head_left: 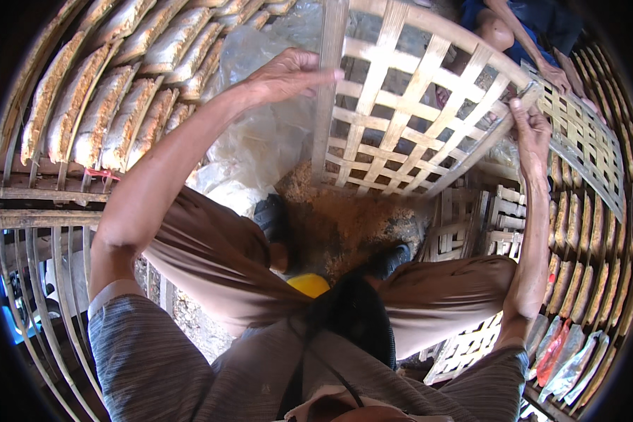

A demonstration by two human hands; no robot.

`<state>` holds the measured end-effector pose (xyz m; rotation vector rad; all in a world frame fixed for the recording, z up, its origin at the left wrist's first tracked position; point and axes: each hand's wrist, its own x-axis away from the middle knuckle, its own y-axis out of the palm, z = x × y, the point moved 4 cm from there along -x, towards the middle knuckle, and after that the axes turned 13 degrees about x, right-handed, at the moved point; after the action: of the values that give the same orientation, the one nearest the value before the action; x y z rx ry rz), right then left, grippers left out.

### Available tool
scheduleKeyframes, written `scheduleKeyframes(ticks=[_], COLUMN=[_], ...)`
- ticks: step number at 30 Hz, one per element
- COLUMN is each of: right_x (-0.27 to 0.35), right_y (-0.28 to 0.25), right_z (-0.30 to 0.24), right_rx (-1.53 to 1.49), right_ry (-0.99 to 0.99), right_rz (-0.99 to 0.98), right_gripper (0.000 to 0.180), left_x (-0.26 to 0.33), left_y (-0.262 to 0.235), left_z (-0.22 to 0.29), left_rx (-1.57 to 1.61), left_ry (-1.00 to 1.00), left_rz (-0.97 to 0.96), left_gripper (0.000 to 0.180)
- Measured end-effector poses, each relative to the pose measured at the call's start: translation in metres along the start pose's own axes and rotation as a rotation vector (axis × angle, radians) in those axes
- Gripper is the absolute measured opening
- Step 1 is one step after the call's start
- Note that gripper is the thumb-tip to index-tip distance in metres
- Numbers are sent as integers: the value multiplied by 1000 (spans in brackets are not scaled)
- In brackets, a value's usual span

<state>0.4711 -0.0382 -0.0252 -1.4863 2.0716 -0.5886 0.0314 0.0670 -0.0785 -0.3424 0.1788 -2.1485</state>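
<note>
Right hand (533, 132) — clasping lattice panel (404, 105) by edge | extending leftward | left hand (288, 72) — hold unclear

We see a tan tray (404, 104) with a criss-cross weave. Our pants (443, 285) are brown; our shirt (148, 344) is gray with thin stripes. At the rack's edge (49, 194), the string (101, 173) is red.

We look down on a brown, crumb-strewn floor (337, 225), darker in patches. On our left stands a slatted wooden rack (49, 219), with gaps between its lower slats (67, 281). Crumpled translucent sheeting (257, 63) spreads beside it, catching the light. We see brighter, paler ground (197, 323) lower down.
</note>
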Motion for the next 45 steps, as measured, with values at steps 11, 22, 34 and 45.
scheduleKeyframes(ticks=[11,22,34,45], right_x=[33,33,30,40], right_y=[82,63,50,68], right_z=[-30,-72,-66,-67], right_rx=[-475,-439,-551,-619], right_ry=[196,7,139,113], right_rz=[-341,153,44,-357], right_gripper=[60,41,50,43], left_x=[35,58,42,52], left_y=[-48,-54,-28,-47], left_z=[76,74,59,70], left_rx=[567,135,580,484], left_ry=[289,148,32,211], left_rz=[277,165,79,521], left_gripper=[48,32,42,46])
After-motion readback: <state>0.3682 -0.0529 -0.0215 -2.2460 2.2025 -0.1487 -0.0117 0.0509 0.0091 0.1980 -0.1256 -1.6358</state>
